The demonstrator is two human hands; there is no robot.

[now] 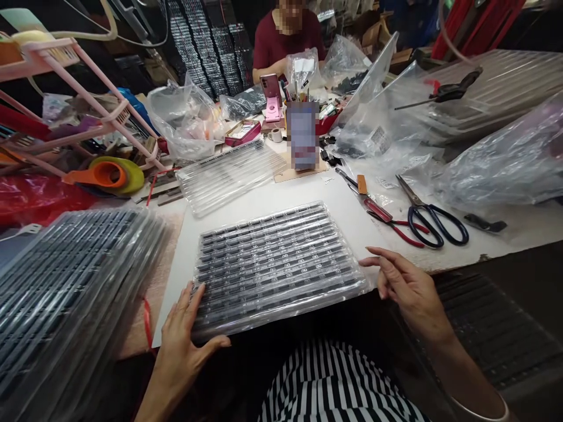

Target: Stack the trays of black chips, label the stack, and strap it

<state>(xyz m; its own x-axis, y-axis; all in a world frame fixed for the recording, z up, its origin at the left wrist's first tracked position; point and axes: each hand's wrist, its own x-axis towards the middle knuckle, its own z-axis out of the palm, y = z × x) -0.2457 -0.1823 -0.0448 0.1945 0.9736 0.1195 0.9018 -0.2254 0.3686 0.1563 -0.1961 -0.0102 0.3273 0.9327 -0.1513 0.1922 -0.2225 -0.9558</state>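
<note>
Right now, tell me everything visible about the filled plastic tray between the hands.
The tray is shallow, rectangular and glossy, apparently clear plastic, with long parallel grooves. Dark strips bearing small pale marks lie along its rows. It lies flat, slightly turned, on the white board near the front edge. The left hand touches its left side; the right hand is at its right side, contact unclear.

Single head-worn camera, looks forward and down over the table (523, 231). Striped garment (334, 381) at bottom edge; left hand (182, 325), right hand (411, 293) and filled tray (281, 264) near the lens, low in frame; person opposite (288, 44) farther off, top edge.
</note>
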